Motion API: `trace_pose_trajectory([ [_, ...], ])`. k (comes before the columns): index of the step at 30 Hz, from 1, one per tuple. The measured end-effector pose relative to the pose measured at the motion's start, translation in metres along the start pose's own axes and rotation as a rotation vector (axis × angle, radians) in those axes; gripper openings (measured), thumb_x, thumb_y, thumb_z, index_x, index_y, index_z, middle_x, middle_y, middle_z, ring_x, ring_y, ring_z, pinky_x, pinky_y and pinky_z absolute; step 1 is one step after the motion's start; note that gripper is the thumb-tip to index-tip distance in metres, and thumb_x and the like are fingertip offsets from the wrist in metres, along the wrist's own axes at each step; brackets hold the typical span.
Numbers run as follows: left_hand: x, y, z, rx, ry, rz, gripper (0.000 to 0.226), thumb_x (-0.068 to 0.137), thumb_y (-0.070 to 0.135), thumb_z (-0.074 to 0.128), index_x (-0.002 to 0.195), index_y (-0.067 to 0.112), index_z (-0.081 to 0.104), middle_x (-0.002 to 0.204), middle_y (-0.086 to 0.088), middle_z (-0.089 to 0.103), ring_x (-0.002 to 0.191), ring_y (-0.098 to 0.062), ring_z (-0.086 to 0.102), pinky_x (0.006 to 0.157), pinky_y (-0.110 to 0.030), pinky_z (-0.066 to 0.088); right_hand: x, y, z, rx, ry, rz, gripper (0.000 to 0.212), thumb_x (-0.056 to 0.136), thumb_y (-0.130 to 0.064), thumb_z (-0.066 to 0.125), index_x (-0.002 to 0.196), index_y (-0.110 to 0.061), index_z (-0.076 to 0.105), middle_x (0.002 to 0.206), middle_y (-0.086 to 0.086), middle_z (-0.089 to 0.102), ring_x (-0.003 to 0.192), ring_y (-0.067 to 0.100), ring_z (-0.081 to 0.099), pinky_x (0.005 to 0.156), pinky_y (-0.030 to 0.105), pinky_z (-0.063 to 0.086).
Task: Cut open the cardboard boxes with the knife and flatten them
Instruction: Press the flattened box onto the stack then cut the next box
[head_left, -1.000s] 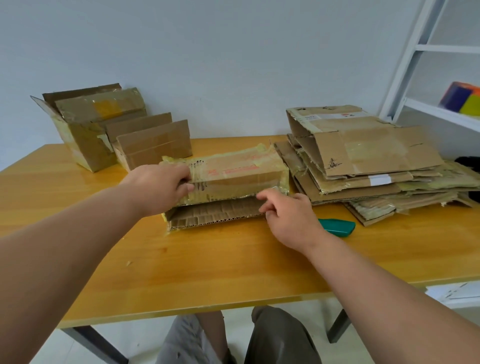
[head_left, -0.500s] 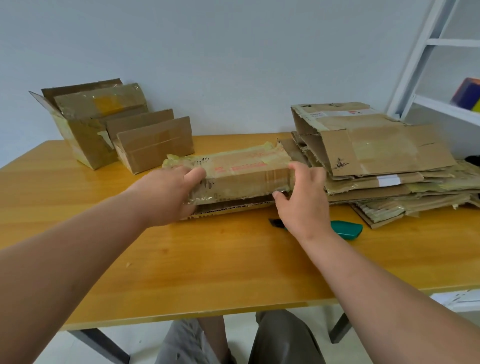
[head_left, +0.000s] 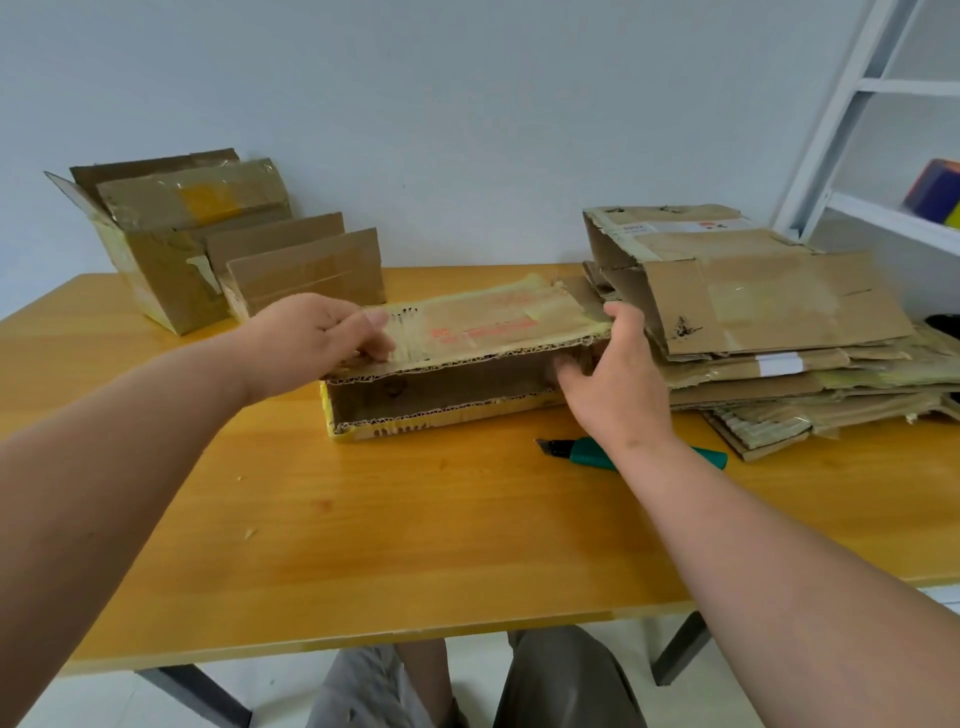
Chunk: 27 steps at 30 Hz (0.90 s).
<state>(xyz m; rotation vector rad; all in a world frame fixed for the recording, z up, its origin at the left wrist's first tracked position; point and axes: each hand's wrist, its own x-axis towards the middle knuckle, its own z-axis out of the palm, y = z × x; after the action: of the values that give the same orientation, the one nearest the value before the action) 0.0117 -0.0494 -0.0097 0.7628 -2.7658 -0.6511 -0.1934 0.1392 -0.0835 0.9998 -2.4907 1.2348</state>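
Note:
A long, low cardboard box (head_left: 467, 364) wrapped in yellowish tape lies in the middle of the wooden table (head_left: 415, 545), its near side open so I see inside. My left hand (head_left: 317, 338) pinches the left end of its raised top flap. My right hand (head_left: 608, 374) grips the box's right end, thumb on top and fingers curled inside. The green utility knife (head_left: 587, 452) lies on the table just in front of the box, partly hidden under my right wrist.
A stack of flattened cardboard (head_left: 753, 332) lies at the right. An open taped box (head_left: 171, 249) and two upright cardboard pieces (head_left: 306, 275) stand at the back left. A white shelf frame (head_left: 852, 135) rises at the far right.
The box's top flap has been lifted, exposing the hollow inside. My right hand went from the front edge to the box's right end. The knife is now more exposed.

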Motion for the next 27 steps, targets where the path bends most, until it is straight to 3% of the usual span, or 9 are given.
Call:
trace_pose_trajectory([
  [3,0.001,-0.003,0.002,0.008,0.06,0.02,0.034,0.089,0.055,0.048,0.094,0.029,0.07,0.091,0.007,0.069,0.083,-0.01,0.062,0.069,-0.026,0.046,-0.003,0.002,0.005,-0.007,0.034,0.018,0.09,0.081,-0.044,0.078,0.148,-0.021,0.023,0.147,0.003,0.046,0.124,0.027,0.055,0.092,0.042,0.053],
  [6,-0.002,-0.003,0.009,0.066,-0.071,0.027,0.05,0.067,0.069,0.06,0.107,0.038,0.062,0.107,0.019,0.058,0.098,-0.004,0.054,0.079,-0.024,0.042,-0.005,0.003,0.01,0.061,0.073,0.081,0.096,0.08,-0.047,0.078,0.15,-0.027,0.015,0.15,0.004,0.042,0.124,0.029,0.055,0.096,0.046,0.052],
  [8,-0.001,-0.005,0.013,0.107,-0.082,0.038,0.043,0.072,0.056,0.071,0.11,0.04,0.06,0.111,0.019,0.053,0.103,-0.006,0.05,0.08,-0.022,0.041,-0.003,0.003,0.012,0.128,0.078,0.133,0.097,0.079,-0.049,0.077,0.149,-0.032,0.011,0.148,0.004,0.044,0.124,0.03,0.055,0.098,0.048,0.051],
  [10,-0.001,-0.005,0.009,-0.025,0.027,0.013,0.017,0.082,0.041,0.069,0.097,0.034,0.066,0.101,0.01,0.062,0.095,-0.013,0.057,0.073,-0.023,0.044,-0.003,0.0,0.014,0.157,0.095,0.179,0.1,0.075,-0.059,0.074,0.147,-0.038,0.009,0.139,0.005,0.052,0.116,0.029,0.059,0.095,0.05,0.052],
  [12,0.0,-0.006,0.002,-0.205,0.136,-0.035,0.014,0.088,0.037,0.064,0.089,0.025,0.07,0.088,0.0,0.066,0.084,-0.017,0.059,0.067,-0.026,0.044,-0.002,-0.003,0.017,0.139,0.119,0.197,0.105,0.071,-0.066,0.074,0.148,-0.037,0.009,0.13,0.004,0.056,0.113,0.026,0.059,0.094,0.051,0.052],
  [15,0.006,-0.006,-0.007,-0.332,0.225,-0.074,0.014,0.089,0.032,0.065,0.085,0.019,0.07,0.082,-0.001,0.066,0.077,-0.013,0.058,0.063,-0.025,0.04,0.001,-0.007,0.022,0.009,0.126,0.17,0.118,0.066,-0.066,0.079,0.152,-0.031,0.006,0.143,0.007,0.05,0.13,0.029,0.049,0.103,0.054,0.045],
  [18,0.014,-0.005,-0.005,-0.329,0.207,-0.107,0.012,0.089,0.03,0.066,0.088,0.019,0.069,0.085,-0.002,0.067,0.08,-0.015,0.059,0.063,-0.025,0.042,0.004,-0.014,0.031,-0.097,0.078,0.156,0.128,0.067,-0.063,0.081,0.156,-0.022,-0.001,0.154,0.009,0.038,0.14,0.03,0.039,0.11,0.053,0.036],
  [24,0.025,-0.008,-0.004,-0.359,0.188,-0.172,0.014,0.088,0.032,0.068,0.09,0.018,0.068,0.088,-0.005,0.067,0.082,-0.018,0.061,0.064,-0.028,0.047,0.018,-0.022,0.045,-0.192,0.095,0.238,0.128,0.066,-0.064,0.08,0.156,-0.02,0.0,0.15,0.012,0.039,0.137,0.032,0.039,0.107,0.052,0.032],
  [27,0.027,-0.008,-0.001,-0.294,0.197,-0.157,0.015,0.088,0.033,0.067,0.096,0.021,0.063,0.088,-0.005,0.066,0.082,-0.018,0.061,0.064,-0.029,0.049,0.02,-0.02,0.05,-0.188,0.144,0.251,0.111,0.073,-0.056,0.078,0.153,-0.017,0.011,0.145,0.013,0.044,0.132,0.033,0.045,0.104,0.051,0.034],
])
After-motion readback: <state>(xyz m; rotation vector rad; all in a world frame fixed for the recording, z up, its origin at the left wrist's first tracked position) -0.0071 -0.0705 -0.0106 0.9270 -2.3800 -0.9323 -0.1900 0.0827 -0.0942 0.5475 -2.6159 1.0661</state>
